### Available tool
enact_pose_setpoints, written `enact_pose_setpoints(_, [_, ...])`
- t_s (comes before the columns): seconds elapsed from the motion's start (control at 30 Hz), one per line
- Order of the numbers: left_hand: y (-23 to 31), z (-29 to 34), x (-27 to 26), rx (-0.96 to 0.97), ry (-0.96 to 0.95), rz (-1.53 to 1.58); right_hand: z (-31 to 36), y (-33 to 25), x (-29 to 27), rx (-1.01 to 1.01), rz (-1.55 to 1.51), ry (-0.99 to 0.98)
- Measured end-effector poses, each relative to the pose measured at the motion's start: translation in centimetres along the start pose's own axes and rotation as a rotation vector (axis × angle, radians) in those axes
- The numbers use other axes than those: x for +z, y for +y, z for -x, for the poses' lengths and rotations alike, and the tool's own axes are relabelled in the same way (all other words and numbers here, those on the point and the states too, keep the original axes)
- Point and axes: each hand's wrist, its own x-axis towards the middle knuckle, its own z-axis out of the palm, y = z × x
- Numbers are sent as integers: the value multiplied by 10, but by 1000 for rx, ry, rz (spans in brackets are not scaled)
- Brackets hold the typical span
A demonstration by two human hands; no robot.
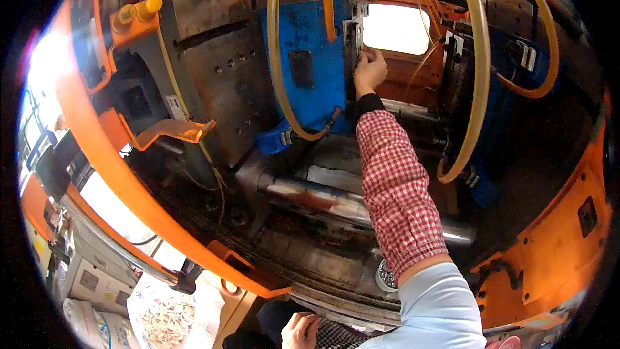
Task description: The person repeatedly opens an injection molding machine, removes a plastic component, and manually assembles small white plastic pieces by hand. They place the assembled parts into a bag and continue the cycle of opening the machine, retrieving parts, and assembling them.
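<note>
My right arm, in a red-and-white checked sleeve cover (pixel 400 187), reaches up into a large moulding machine. My right hand (pixel 370 71) is at the metal inner face (pixel 353 42) of a blue mould half (pixel 310 64). Its fingers are bent and pinched together against that face; anything between them is hidden. Low in the view, near my lap, my left hand (pixel 300 331) is curled closed, and I cannot make out what is in it, if anything. To the right stands the other blue mould half (pixel 494 103), apart from the first.
Yellowish hoses (pixel 479 71) loop in front of both mould halves. Steel bars (pixel 323 197) cross below and above. An orange guard frame (pixel 129 174) curves along the left. A small tub of metallic bits (pixel 386 278) sits below my arm. A bag of pale pieces (pixel 169 317) lies lower left.
</note>
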Motion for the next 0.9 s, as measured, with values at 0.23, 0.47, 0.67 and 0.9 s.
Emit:
enact_pose_setpoints(0.23, [-8, 0, 3, -28, -7, -18, -12, 18, 9, -74, -5, -3])
enact_pose_setpoints(0.47, [-8, 2, 6, -26, -9, -11, -11, 3, 2, -43, 260, -134])
enact_pose_setpoints(0.67, [-10, 6, 9, -2, -19, 34, -7, -10, -14, -77, 394, -437])
enact_pose_setpoints(0.9, [-9, 10, 14, -1, -74, 64, -8, 1, -13, -155, 376, -523])
